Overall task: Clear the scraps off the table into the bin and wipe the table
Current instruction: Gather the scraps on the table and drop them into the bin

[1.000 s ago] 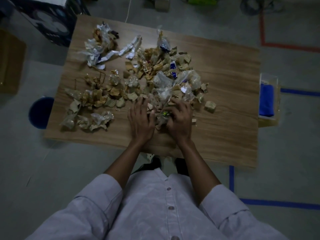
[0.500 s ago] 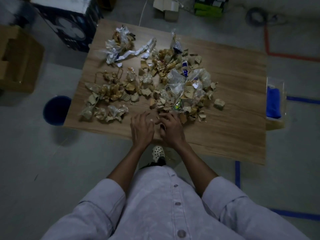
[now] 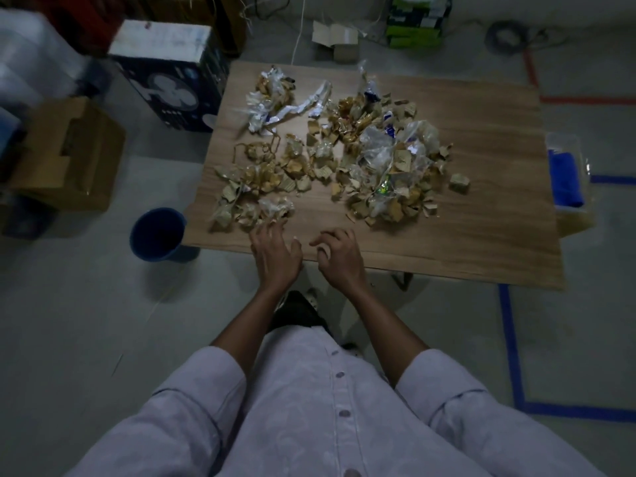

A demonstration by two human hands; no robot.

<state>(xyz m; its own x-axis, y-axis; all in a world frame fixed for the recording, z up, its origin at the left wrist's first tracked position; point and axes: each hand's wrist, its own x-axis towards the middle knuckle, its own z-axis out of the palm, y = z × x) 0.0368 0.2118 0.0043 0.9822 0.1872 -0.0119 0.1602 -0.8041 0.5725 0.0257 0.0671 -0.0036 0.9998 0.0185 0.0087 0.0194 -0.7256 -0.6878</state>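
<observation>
Table: pale wood-grain top, smooth, with a soft matt sheen.
Scraps: torn brown cardboard, dull and rough-edged, mixed with crinkled clear plastic film that catches the light.
White wrappers: crumpled paper or foil, partly shiny; which one is hard to tell.
Bin: dark blue plastic, smooth walls.
Cloth: bright blue fabric, soft and matt, lying in a clear plastic tray.
Shirt: pale woven cloth, matt, with small glossy buttons.
Boxes: plain brown cardboard, matt.
Printed box: dark printed card with a slight gloss.
Floor: grey, smooth, dull.
Floor tape: blue, smooth strip.
</observation>
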